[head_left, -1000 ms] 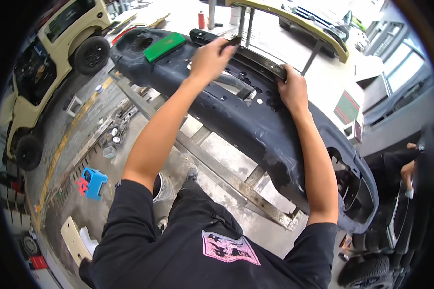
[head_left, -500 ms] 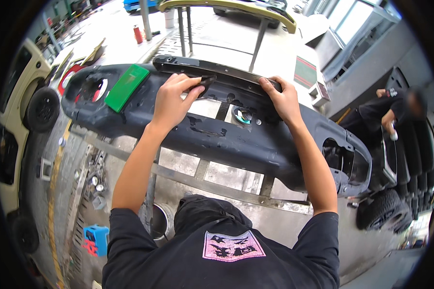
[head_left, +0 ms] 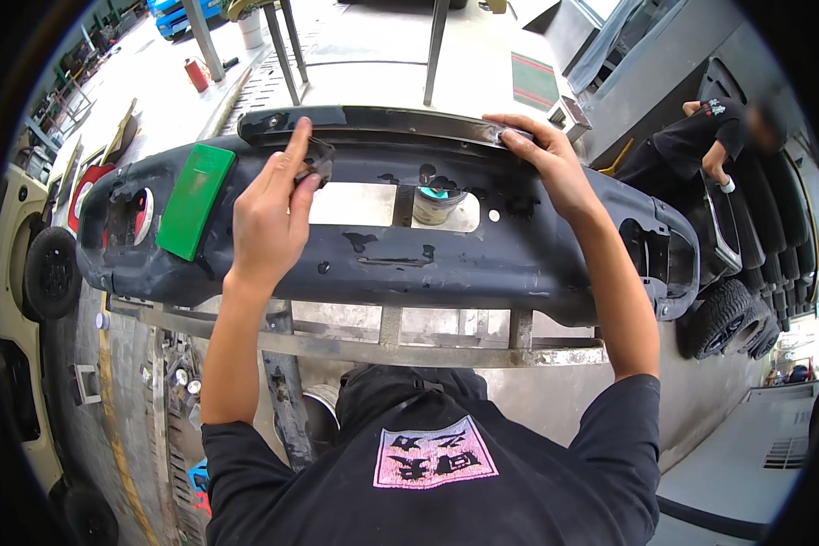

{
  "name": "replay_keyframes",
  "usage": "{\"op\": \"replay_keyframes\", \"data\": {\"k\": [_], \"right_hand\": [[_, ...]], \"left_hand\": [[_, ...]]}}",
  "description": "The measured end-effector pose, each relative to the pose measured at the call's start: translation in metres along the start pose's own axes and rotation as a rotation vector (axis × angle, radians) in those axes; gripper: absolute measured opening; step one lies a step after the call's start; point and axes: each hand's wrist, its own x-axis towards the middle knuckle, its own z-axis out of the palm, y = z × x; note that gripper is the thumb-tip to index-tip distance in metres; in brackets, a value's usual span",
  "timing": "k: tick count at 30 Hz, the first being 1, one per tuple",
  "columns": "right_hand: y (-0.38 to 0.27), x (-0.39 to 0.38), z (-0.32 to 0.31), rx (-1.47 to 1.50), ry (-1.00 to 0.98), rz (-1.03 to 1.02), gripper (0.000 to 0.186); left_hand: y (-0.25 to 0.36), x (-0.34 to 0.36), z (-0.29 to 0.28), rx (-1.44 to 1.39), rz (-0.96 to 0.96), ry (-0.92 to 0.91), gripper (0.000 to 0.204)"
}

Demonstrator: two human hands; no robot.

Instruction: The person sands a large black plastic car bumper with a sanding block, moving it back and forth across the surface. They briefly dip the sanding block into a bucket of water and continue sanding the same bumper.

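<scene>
- We see a long, curvy, dark grey car bumper (head_left: 464, 273) lying crosswise on a stand of dull grey metal bars (head_left: 446, 353).
- On the bumper's left part lies a bright green, flat block (head_left: 196, 202) with straight sides.
- Through the hole in the bumper's middle, we spot a round bucket (head_left: 437, 211) with some blue-green inside.
- Past the bumper's right end, a person in dark clothes (head_left: 714, 136) leans over, near fat black tyres with bumpy tread (head_left: 719, 318).
- Beyond the bumper's left end, we see a tan car (head_left: 14, 205) with a round black wheel (head_left: 53, 273).
- Behind the bumper lie a green mat with red stripes (head_left: 534, 82) and, further left, a small red can (head_left: 197, 75).
- Our two arms are in the way and hide bits of the bumper.
- The bumper looks mostly smooth, with blotchy dark patches and big holes near its rounded ends.
- A long, thin, black bar (head_left: 400, 123), shiny in spots, runs along the bumper's far edge; we can't tell if they touch.
- Above the bumper's left half, our left hand (head_left: 271, 214) pinches a small, dark, thin piece (head_left: 318, 166) between thumb and fingers.
- Near the bumper's far edge, our right hand (head_left: 551, 168) grips the bar's right end, thumb in front, fingers over the top.
</scene>
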Motion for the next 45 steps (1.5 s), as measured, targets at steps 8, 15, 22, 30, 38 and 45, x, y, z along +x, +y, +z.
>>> {"op": "replay_keyframes", "data": {"k": [8, 15, 22, 30, 38, 45], "right_hand": [[0.003, 0.006, -0.016, 0.054, -0.178, -0.034, 0.036], [0.014, 0.016, -0.015, 0.028, -0.184, -0.091, 0.032], [0.012, 0.013, 0.012, 0.009, 0.106, -0.044, 0.031], [0.007, 0.02, 0.012, -0.001, 0.091, -0.005, 0.035], [0.009, 0.025, 0.011, -0.037, 0.072, -0.018, 0.036], [0.012, 0.016, 0.01, 0.109, 0.051, -0.093, 0.031]], "left_hand": [[0.02, 0.001, -0.016, 0.127, -0.278, 0.01, 0.028], [0.035, 0.033, -0.001, 0.316, 0.031, 0.223, 0.028], [0.039, 0.047, 0.042, 0.413, 0.156, -0.022, 0.045], [0.065, 0.06, 0.048, 0.398, 0.043, -0.222, 0.058], [0.06, 0.058, 0.075, 0.467, 0.045, -0.106, 0.043], [0.052, 0.055, 0.078, 0.344, 0.116, -0.044, 0.054]]}}
